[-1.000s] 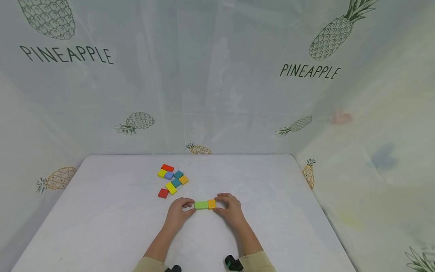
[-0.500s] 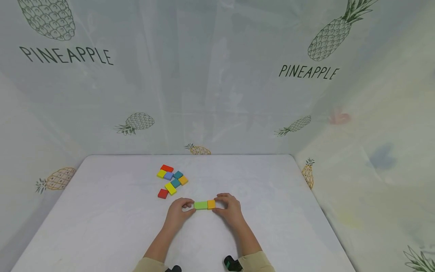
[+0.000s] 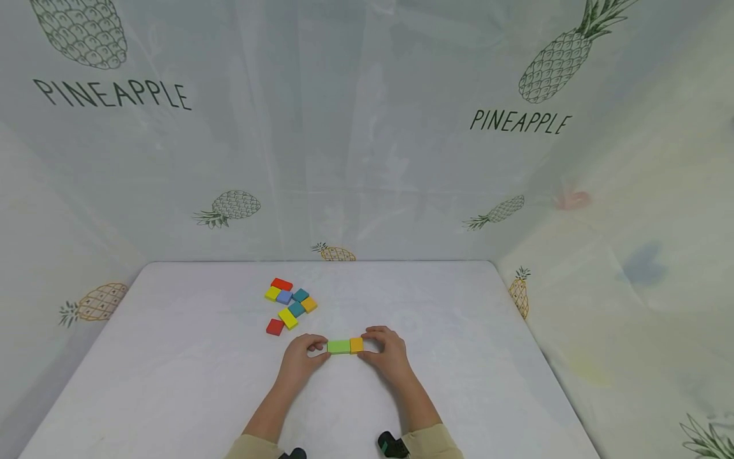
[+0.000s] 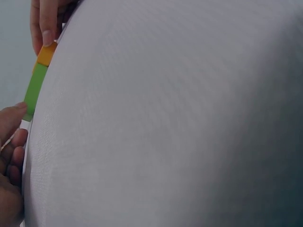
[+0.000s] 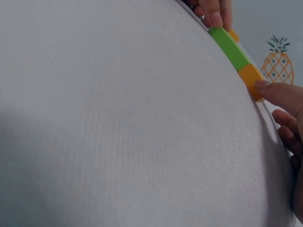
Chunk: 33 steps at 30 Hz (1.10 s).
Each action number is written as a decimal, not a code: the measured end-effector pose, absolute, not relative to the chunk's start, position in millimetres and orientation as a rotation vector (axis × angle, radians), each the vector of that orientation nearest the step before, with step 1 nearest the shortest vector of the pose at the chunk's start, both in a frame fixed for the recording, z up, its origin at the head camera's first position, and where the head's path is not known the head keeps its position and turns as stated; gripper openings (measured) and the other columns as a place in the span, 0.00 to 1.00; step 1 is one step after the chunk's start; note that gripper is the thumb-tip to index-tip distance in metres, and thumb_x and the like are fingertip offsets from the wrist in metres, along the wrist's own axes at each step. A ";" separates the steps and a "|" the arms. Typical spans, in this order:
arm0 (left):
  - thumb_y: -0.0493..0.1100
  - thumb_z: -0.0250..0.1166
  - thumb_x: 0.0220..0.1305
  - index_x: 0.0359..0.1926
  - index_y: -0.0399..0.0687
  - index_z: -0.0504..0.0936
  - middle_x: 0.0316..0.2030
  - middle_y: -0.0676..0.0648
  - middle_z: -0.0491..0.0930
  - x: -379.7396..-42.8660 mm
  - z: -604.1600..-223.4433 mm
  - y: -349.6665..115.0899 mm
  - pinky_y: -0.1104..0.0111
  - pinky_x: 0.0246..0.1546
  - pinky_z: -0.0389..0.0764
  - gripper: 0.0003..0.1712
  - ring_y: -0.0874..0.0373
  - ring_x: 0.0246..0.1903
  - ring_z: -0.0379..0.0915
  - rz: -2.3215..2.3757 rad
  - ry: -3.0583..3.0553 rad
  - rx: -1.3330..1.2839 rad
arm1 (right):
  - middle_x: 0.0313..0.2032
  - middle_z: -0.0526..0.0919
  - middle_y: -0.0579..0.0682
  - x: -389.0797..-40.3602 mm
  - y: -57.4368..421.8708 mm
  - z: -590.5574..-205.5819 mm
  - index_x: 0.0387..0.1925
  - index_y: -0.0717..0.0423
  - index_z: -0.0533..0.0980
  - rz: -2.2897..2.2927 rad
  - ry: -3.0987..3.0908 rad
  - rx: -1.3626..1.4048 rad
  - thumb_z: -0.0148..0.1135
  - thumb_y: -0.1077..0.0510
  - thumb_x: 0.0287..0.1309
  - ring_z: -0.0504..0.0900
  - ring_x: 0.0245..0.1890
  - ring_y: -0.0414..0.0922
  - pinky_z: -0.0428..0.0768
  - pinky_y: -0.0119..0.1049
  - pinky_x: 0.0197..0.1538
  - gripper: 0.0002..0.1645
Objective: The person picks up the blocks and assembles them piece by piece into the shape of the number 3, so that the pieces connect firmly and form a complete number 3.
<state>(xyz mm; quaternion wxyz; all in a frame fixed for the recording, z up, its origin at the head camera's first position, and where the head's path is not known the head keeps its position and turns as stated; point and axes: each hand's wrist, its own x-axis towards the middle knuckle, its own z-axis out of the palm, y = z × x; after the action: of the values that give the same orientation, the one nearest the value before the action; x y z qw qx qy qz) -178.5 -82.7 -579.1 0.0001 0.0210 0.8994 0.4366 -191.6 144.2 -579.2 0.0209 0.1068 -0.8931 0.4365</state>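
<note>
L hand (image 3: 301,356): pinches green block (image 3: 338,347), L end
R hand (image 3: 391,354): pinches orange block (image 3: 357,345), R end
Pair: touching end-to-end on table (image 3: 487,363), btwn hands
Other blocks (image 3: 296,309): grp beyond L hand

The white table (image 3: 172,382) has rounded far corners. Pale sheeting (image 3: 338,140) hangs behind it and along both sides, printed with dark green pineapples (image 3: 86,38) and orange pineapples (image 3: 103,302); PINEAPPLE lettering (image 3: 112,94) appears upper left and upper right. Noted at right: a blurred red patch (image 3: 573,200) and blue patch (image 3: 645,263).
</note>
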 end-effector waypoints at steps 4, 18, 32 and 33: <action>0.40 0.75 0.54 0.46 0.48 0.84 0.32 0.56 0.76 -178.5 -578.1 -83.0 0.64 0.43 0.78 0.17 0.57 0.38 0.70 1.381 2.814 0.059 | 0.53 0.79 0.48 -191.0 143.9 -578.3 0.46 0.51 0.83 1.356 -2.766 0.339 0.75 0.54 0.49 0.72 0.58 0.54 0.58 0.61 0.62 0.20; 0.43 0.73 0.58 0.53 0.49 0.82 0.42 0.49 0.81 -189.0 -547.1 -108.8 0.61 0.44 0.80 0.21 0.54 0.43 0.75 1.587 2.680 -0.032 | 0.50 0.80 0.49 -216.3 122.9 -544.0 0.51 0.53 0.81 1.487 -2.810 0.261 0.74 0.54 0.52 0.77 0.48 0.50 0.75 0.47 0.52 0.23; 0.44 0.70 0.61 0.58 0.48 0.79 0.44 0.48 0.80 -185.8 -531.2 -154.9 0.63 0.46 0.79 0.24 0.52 0.45 0.75 1.606 2.685 -0.152 | 0.51 0.78 0.43 -255.7 61.4 -527.2 0.52 0.48 0.80 1.522 -2.945 0.334 0.72 0.54 0.55 0.75 0.49 0.46 0.77 0.40 0.52 0.21; 0.45 0.70 0.61 0.58 0.48 0.78 0.44 0.48 0.80 -185.2 -530.6 -158.1 0.63 0.47 0.79 0.24 0.52 0.46 0.75 1.607 2.683 -0.164 | 0.51 0.78 0.42 -258.0 57.3 -527.0 0.52 0.47 0.81 1.510 -2.960 0.336 0.72 0.53 0.55 0.75 0.49 0.45 0.77 0.40 0.51 0.21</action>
<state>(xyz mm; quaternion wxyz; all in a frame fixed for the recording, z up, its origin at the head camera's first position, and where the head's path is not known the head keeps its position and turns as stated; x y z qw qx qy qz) -185.2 -158.1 -530.6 0.0048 -0.0522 0.8567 0.5132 -258.0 57.3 -527.0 -0.0991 0.1001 -0.8819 0.4498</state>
